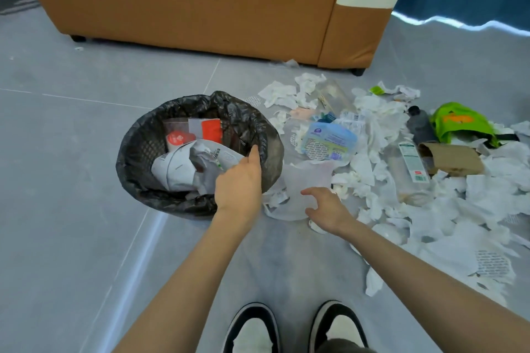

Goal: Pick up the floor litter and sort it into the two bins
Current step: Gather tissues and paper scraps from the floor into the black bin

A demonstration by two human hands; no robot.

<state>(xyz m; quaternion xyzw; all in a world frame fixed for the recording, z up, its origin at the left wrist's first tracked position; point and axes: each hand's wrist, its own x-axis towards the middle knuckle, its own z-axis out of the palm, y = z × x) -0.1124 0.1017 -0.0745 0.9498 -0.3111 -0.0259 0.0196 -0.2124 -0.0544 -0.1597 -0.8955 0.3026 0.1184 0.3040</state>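
Note:
A round bin [160,135] with a black liner stands on the grey floor and holds crumpled white paper [183,166] and a red-and-white packet [198,130]. My left hand [238,183] reaches over its near right rim. The thumb lies against the liner, and the fingers curl down onto the paper, hidden. My right hand [327,209] hovers open, fingers spread, just over a translucent plastic piece [307,178] on the floor beside the bin. Only one bin is in view.
Litter spreads to the right: torn tissues [370,129], a blue-labelled plastic pack [329,139], a clear bottle [410,169], a dark bottle [420,125], brown cardboard [456,159], a green bag [461,122]. A brown sofa [200,0] stands behind. My shoes [252,329] are at the bottom.

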